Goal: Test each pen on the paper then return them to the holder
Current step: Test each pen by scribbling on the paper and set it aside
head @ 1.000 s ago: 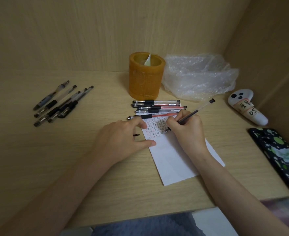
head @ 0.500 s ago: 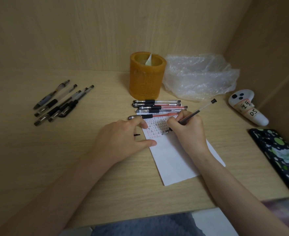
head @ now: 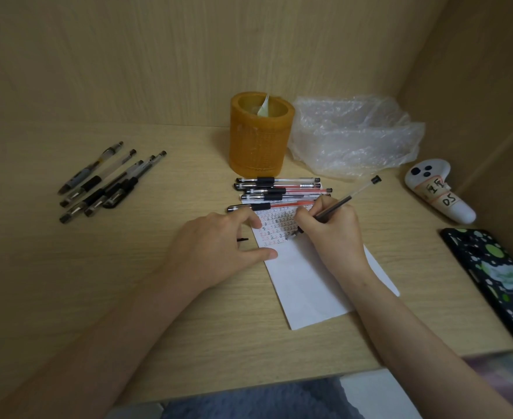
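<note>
My right hand (head: 331,228) grips a black gel pen (head: 344,201), tip on the paper (head: 306,282) at frame centre; my left hand (head: 216,252), fingers spread flat, pins its edge to the counter (head: 128,282).

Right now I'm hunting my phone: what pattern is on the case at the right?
Black phone case with green and white blobs, seen from the head camera.

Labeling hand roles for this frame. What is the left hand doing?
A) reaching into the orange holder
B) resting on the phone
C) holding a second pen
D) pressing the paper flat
D: the left hand lies with fingers spread on the paper's left edge while the right hand writes with a pen.
</note>
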A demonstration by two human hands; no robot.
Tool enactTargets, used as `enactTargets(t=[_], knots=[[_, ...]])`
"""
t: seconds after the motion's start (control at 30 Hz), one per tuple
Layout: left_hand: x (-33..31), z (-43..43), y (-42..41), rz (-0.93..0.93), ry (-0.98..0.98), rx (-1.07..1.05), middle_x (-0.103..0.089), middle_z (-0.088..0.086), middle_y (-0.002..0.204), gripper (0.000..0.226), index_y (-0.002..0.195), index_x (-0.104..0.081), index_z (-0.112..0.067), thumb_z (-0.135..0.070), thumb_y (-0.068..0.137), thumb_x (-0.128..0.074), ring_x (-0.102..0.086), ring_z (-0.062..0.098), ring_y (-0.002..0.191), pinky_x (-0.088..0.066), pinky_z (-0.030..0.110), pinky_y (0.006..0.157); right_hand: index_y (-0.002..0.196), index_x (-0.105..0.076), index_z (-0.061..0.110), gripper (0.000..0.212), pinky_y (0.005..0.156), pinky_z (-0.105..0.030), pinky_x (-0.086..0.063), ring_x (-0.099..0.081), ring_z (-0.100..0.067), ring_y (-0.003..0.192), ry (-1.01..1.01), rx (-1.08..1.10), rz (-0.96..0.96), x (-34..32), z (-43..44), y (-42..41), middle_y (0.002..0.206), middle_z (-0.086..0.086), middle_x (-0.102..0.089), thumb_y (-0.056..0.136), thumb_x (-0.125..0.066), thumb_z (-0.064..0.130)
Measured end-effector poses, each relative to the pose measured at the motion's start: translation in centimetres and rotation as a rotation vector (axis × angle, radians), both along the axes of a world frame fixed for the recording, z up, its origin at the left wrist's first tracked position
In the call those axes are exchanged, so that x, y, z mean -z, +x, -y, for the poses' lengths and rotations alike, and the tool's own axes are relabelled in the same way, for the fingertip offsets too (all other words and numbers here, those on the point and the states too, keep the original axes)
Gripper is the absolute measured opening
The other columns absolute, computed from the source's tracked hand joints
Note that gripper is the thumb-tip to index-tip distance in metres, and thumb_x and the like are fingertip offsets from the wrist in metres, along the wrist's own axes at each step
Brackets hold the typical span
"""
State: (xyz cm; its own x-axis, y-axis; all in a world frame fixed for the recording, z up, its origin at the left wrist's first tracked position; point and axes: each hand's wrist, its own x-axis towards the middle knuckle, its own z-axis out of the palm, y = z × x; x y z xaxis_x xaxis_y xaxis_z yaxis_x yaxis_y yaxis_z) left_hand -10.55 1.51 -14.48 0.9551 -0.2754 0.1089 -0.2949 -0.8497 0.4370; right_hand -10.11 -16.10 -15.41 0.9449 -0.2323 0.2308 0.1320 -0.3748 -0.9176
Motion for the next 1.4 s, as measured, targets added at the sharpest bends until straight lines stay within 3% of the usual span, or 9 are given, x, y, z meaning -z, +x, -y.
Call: enactTargets(t=[0.17, 0.5, 0.73, 0.87, 1.0, 1.07, 1.13, 1.23, 1.4], knots=[[0.1, 0.0, 0.1, 0.003, -0.004, -0.007, -0.053, -0.014, 0.067, 0.052, 0.105, -0.052, -0.041, -0.071, 0.064, -0.060, -0.054, 0.005, 0.070, -0.048, 0.028, 0.071, 0.055, -0.043, 0.010, 0.033, 0.044, -0.013, -0.028, -0.034, -0.004, 0.046, -0.016, 0.012, 0.006, 0.0, 0.0, 0.0, 0.050, 0.000, -0.039, 0.079, -0.063, 0.003], [0.0, 0.0, 0.0, -0.001, 0.006, 0.003, -0.048, -0.015, 0.062, 0.051, 0.106, -0.051, -0.040, -0.070, 0.066, -0.060, -0.046, 0.000, 0.060, -0.043, 0.025, 0.063, 0.056, -0.043, 0.010, 0.031, 0.045, -0.014, -0.028, -0.033, -0.005, 0.047, 0.001, -0.002, 0.012, 0.0, 0.0, 0.0, 0.051, -0.001, -0.039, 0.079, -0.063, 0.003], [-0.2, 0.0, -0.1, -0.011, 0.009, -0.007, -0.055, -0.015, 0.070, 0.052, 0.107, -0.051, -0.041, -0.071, 0.065, -0.060, -0.057, 0.004, 0.072, -0.048, 0.027, 0.069, 0.061, -0.046, 0.005, 0.026, 0.045, -0.015, -0.029, -0.036, -0.007, 0.050, 0.014, 0.007, 0.018, 0.1, 0.1, 0.0, 0.054, -0.005, -0.041, 0.080, -0.064, 0.001], [-0.1, -0.1, -0.1, -0.016, 0.007, 0.001, -0.056, -0.014, 0.070, 0.052, 0.107, -0.051, -0.041, -0.071, 0.066, -0.059, -0.054, 0.002, 0.069, -0.048, 0.027, 0.068, 0.055, -0.045, 0.013, 0.033, 0.046, -0.017, -0.031, -0.036, -0.006, 0.044, 0.155, 0.048, 0.003, 0.1, 0.5, 0.5, 0.046, 0.005, -0.043, 0.080, -0.064, 0.003], [-0.2, -0.2, -0.1, -0.021, -0.013, 0.017, -0.061, -0.012, 0.078, 0.053, 0.109, -0.051, -0.040, -0.070, 0.066, -0.060, -0.057, 0.002, 0.073, -0.050, 0.029, 0.072, 0.060, -0.047, 0.015, 0.034, 0.045, -0.019, -0.032, -0.037, -0.008, 0.042, 0.321, 0.012, 0.041, -0.5, 0.7, 0.4, 0.046, 0.002, -0.044, 0.084, -0.071, 0.022], [-0.1, -0.2, 0.0, 0.009, -0.107, 0.034, -0.060, -0.012, 0.074, 0.048, 0.109, -0.050, -0.039, -0.063, 0.069, -0.061, -0.055, 0.001, 0.068, -0.048, 0.026, 0.066, 0.066, -0.050, 0.013, 0.029, 0.044, -0.018, -0.034, -0.040, -0.009, 0.043, 0.371, -0.041, 0.048, -0.9, 0.5, 0.1, 0.048, 0.000, -0.047, 0.085, -0.069, 0.025], [-0.2, -0.2, 0.0, 0.033, -0.312, 0.076, -0.055, -0.006, 0.068, 0.036, 0.114, -0.048, -0.033, -0.043, 0.081, -0.057, -0.050, 0.006, 0.059, -0.043, 0.026, 0.059, 0.072, -0.054, 0.011, 0.025, 0.044, -0.020, -0.034, -0.044, -0.012, 0.046, 0.479, -0.143, 0.014, -1.2, 0.4, 0.1, 0.050, 0.000, -0.050, 0.090, -0.061, 0.027], [-0.3, -0.2, 0.1, 0.003, -0.514, 0.137, -0.059, -0.003, 0.082, 0.039, 0.128, -0.040, -0.024, -0.010, 0.093, -0.045, -0.055, 0.009, 0.074, -0.044, 0.021, 0.070, 0.077, -0.056, 0.009, 0.023, 0.044, -0.022, -0.034, -0.046, -0.016, 0.047, 0.655, -0.294, -0.042, -1.4, 0.2, 0.2, 0.053, -0.002, -0.053, 0.096, -0.051, 0.022], [-0.1, -0.1, 0.3, -0.055, -0.569, 0.198, -0.063, -0.014, 0.095, 0.050, 0.135, -0.032, -0.025, -0.003, 0.093, -0.045, -0.057, -0.006, 0.087, -0.043, 0.012, 0.084, 0.056, -0.055, 0.022, 0.028, 0.040, -0.021, -0.033, -0.044, -0.015, 0.043, 0.637, -0.356, -0.024, -1.7, 0.1, -0.1, 0.050, -0.001, -0.052, 0.083, -0.063, 0.022]])
